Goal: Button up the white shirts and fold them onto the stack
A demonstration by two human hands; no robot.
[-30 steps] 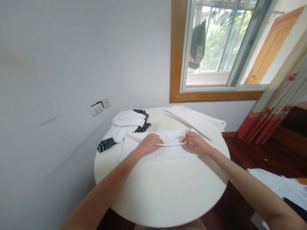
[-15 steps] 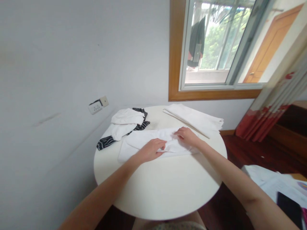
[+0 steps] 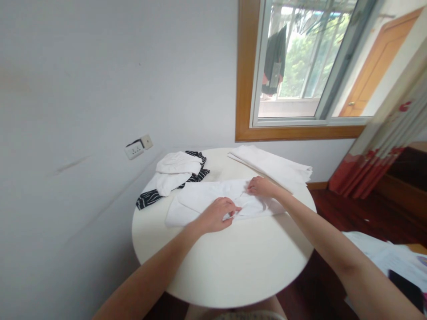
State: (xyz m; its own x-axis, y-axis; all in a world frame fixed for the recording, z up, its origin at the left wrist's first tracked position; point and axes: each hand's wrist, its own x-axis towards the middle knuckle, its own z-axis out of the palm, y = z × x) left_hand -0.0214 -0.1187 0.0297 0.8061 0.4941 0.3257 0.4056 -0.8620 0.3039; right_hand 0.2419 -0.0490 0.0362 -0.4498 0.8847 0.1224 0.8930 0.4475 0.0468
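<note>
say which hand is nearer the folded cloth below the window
Right. The right hand is just in front of the folded cloth; the left hand is farther left, closer to the person.

Front cloth: plain white
Bundled clothes: white; black with white stripes
Table: cream
Curtain: cream and red

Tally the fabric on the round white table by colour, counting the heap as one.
Plain white: 2, the flat folded white cloth in the middle and the long folded white cloth at rear right
White with black-and-white striped parts: 1, the rumpled fabric heap at left
Total: 3
</note>
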